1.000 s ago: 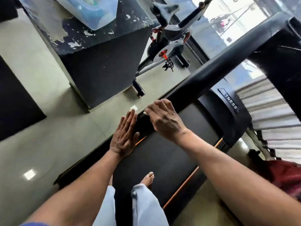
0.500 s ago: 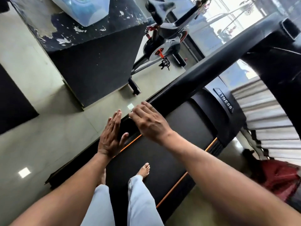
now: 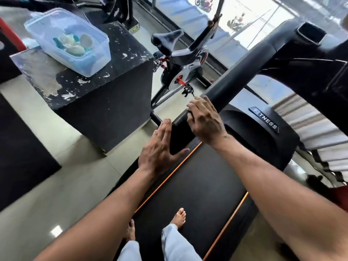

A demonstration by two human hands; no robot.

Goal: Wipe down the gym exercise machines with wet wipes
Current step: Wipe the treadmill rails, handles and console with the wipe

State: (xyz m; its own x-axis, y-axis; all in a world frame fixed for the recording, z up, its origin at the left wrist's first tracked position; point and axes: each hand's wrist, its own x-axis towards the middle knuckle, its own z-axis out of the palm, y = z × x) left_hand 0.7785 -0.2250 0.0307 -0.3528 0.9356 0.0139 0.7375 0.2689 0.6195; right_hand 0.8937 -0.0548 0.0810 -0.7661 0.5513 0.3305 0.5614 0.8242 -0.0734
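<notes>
From the head camera, your right hand (image 3: 204, 122) lies over the lower end of the treadmill's black handrail (image 3: 231, 85), fingers curled down round the bar. Whether a wet wipe sits under that palm you cannot tell; none shows.

Your left hand (image 3: 160, 151) is just beside it, lower on the same rail, with fingers straight and together, thumb spread, the flat palm against the black side piece and gripping nothing.

Beyond your right wrist is the motor cover (image 3: 259, 132) with its FITNESS badge (image 3: 265, 119). Below both hands runs the treadmill belt (image 3: 197, 185), edged in orange, and your bare feet stand on it.

Past your left fingertips, across a strip of floor, stands a scuffed black box (image 3: 105, 102). On its top rests a clear plastic tub (image 3: 90, 63) holding crumpled pale and blue pieces. Above your right hand's knuckles, a spin bike (image 3: 180, 72) stands by the window.
</notes>
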